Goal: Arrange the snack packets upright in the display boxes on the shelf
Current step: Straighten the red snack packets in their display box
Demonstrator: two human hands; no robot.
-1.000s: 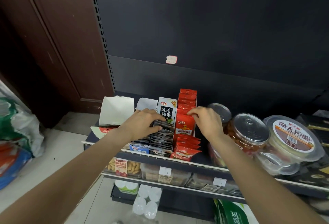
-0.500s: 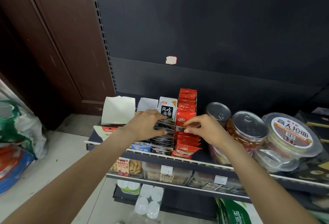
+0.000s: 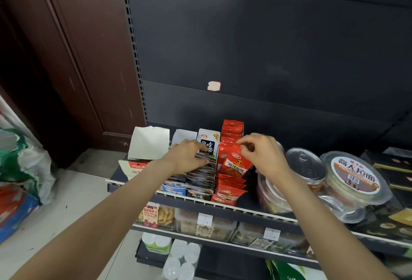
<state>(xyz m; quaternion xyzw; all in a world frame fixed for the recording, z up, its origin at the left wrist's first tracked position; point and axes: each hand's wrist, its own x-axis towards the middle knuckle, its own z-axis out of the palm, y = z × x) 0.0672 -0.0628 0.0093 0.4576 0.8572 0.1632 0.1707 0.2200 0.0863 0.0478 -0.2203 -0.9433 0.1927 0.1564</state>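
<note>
On the shelf [image 3: 249, 209] stands a display box of dark grey snack packets [image 3: 200, 179] with a black-and-white flap [image 3: 208, 143] at its back. My left hand [image 3: 187, 157] lies over these packets, fingers curled onto their tops. Right beside it is a row of red snack packets [image 3: 227, 188], some leaning forward at the front. My right hand [image 3: 264, 155] pinches the top corner of one red packet [image 3: 233, 162] and holds it upright above the row. More red packets [image 3: 231, 128] stand at the back.
An open white display box [image 3: 149, 143] stands at the shelf's left end. Clear jars with metal lids [image 3: 305, 165] and a round labelled tub [image 3: 354, 177] crowd the right. Snack tubs [image 3: 205, 224] fill the lower shelf. Bags [image 3: 22, 168] lie on the floor at left.
My right hand dipped into the red row, then rose with one red packet now held upright. My left hand stayed on the dark packets.
</note>
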